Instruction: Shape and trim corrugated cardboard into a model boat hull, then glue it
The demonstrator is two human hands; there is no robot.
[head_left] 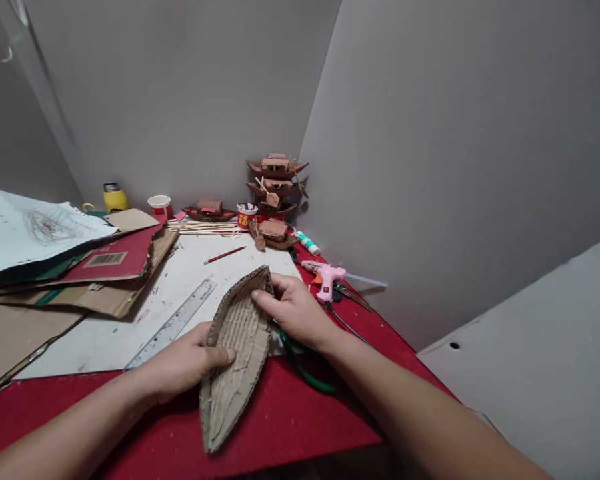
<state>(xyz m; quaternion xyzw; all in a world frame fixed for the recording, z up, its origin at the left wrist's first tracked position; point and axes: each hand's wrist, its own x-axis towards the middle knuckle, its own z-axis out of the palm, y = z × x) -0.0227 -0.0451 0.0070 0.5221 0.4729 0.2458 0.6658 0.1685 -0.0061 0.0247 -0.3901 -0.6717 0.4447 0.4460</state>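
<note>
A boat-shaped cardboard hull lies lengthwise on the red tabletop, its bow pointing away from me. My left hand grips the hull's left wall, thumb pressed inside. My right hand holds the right wall near the bow, fingers curled over the rim. Under my right wrist lies a green-handled tool, partly hidden.
A metal ruler and red pencil lie on a white sheet. Cardboard sheets pile up at left. A pink glue gun, finished model boats, cups and sticks stand at the back corner. Grey walls close in.
</note>
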